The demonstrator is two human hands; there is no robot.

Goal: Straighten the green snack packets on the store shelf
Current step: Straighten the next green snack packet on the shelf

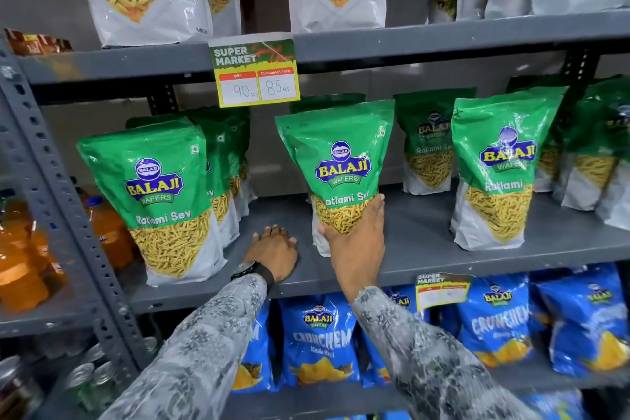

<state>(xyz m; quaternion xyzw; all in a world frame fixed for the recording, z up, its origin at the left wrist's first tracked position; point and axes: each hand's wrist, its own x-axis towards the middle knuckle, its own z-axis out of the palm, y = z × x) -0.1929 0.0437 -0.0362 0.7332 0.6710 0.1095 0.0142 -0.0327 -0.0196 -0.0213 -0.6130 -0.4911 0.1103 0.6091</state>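
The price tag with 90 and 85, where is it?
The price tag hangs from the upper shelf edge, left of centre, just above the middle green packet.

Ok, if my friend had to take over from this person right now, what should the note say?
Left hand: flat on the grey shelf, holding nothing.
Right hand: gripping the lower part of the middle green packet, which tilts a bit to the left.
Left green packet stands at the front edge, leaning; right green packet stands to the right, also leaning. More green packets sit behind them.
Done: hard to tell, nothing looks neatly lined up yet.
Left: set the middle packet upright, then straighten the others.
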